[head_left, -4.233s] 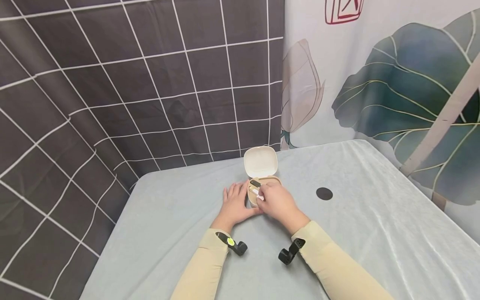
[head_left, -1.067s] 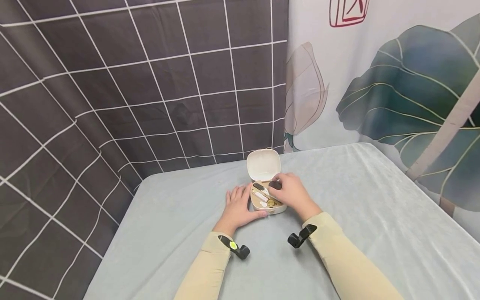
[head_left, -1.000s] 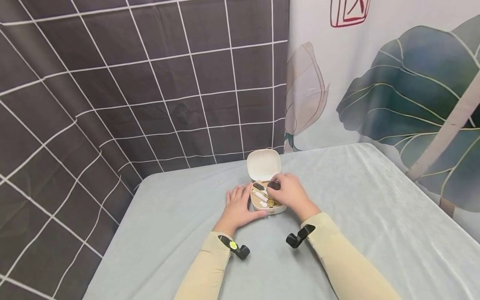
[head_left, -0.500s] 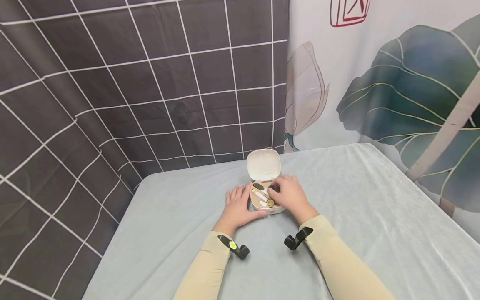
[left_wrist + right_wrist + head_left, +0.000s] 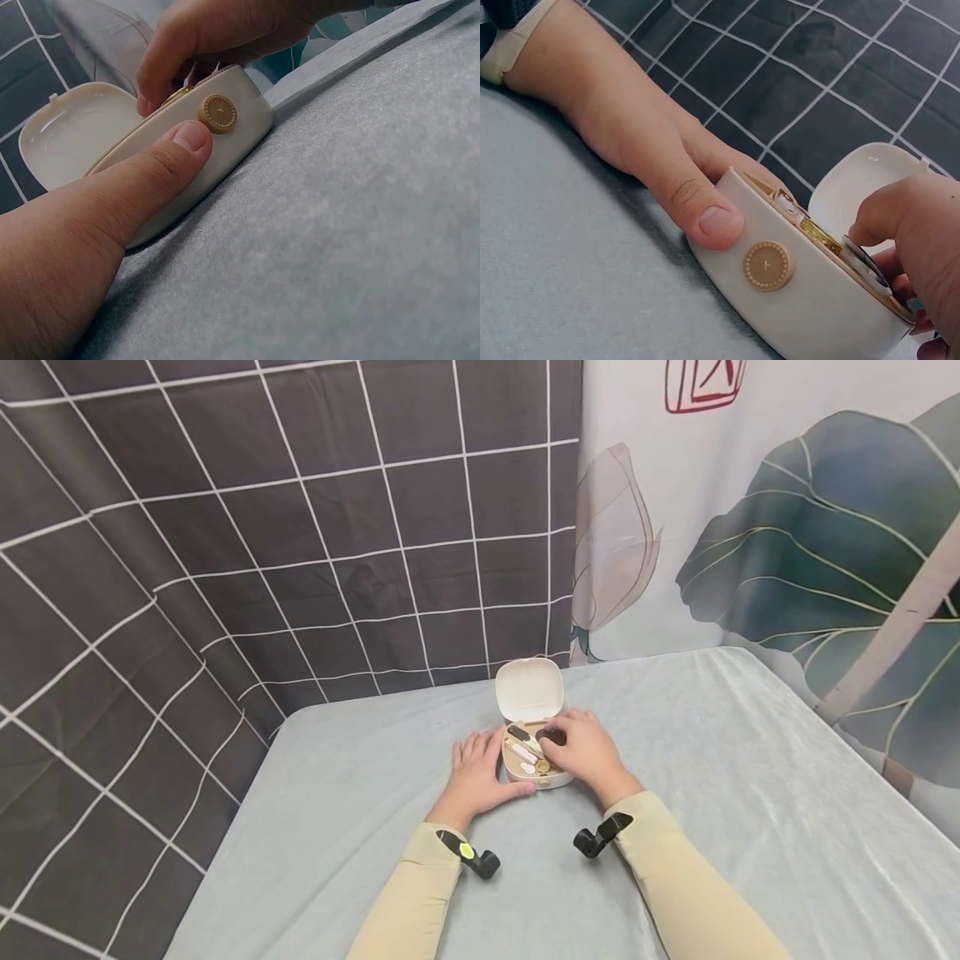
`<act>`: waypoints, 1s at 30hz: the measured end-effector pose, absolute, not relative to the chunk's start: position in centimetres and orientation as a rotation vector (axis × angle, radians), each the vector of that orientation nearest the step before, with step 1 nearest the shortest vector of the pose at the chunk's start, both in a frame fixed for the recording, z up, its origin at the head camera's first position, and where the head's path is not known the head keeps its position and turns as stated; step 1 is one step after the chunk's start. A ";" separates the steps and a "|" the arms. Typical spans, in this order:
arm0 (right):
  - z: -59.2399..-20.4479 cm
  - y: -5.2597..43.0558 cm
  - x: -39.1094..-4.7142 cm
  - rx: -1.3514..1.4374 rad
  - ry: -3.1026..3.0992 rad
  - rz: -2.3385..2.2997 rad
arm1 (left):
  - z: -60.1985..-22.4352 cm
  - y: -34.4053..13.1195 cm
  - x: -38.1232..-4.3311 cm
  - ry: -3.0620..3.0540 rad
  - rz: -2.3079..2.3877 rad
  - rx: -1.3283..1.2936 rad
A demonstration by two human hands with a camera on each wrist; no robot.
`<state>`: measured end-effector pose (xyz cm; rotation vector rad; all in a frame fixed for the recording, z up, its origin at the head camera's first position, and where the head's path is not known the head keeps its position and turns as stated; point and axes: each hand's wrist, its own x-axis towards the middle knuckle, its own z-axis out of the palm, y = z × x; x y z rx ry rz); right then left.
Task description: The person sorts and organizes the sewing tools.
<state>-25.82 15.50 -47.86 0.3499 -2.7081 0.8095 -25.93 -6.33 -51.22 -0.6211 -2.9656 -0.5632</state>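
A small cream box (image 5: 546,783) with a button-shaped tan knob (image 5: 768,265) on its front stands on the cloth, lid (image 5: 529,691) raised. My left hand (image 5: 474,781) lies along its left side with fingers straight, and the thumb presses the front wall beside the knob. Inside the box, my right hand (image 5: 588,747) pinches a round black disc (image 5: 552,737) at the right part; the right wrist view shows it tilted on edge under the thumb. Left of it lie a black-ended piece (image 5: 517,732), a slim white piece (image 5: 521,752) and a gold round piece (image 5: 543,766).
A pale blue cloth (image 5: 360,793) covers the table. Behind it hang a dark grid-patterned curtain (image 5: 337,527) and a white curtain with painted leaves (image 5: 810,527). The raised lid leans back close to the curtains.
Earlier the black disc lay on the cloth to the right while my right hand worked at a white piece in the box. Now that hand holds the disc inside it, tipped lower than a second ago.
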 end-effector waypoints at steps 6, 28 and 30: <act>-47.9 15.5 -25.7 0.331 -2.698 0.826 | -51.0 -6.3 -25.8 -2.975 -0.556 -0.622; -49.3 15.9 -26.7 0.067 -2.546 1.275 | -51.3 -6.4 -25.9 -2.977 -0.563 -0.607; -49.4 16.1 -26.8 -0.005 -2.445 1.448 | -51.3 -6.4 -26.0 -2.966 -0.596 -0.619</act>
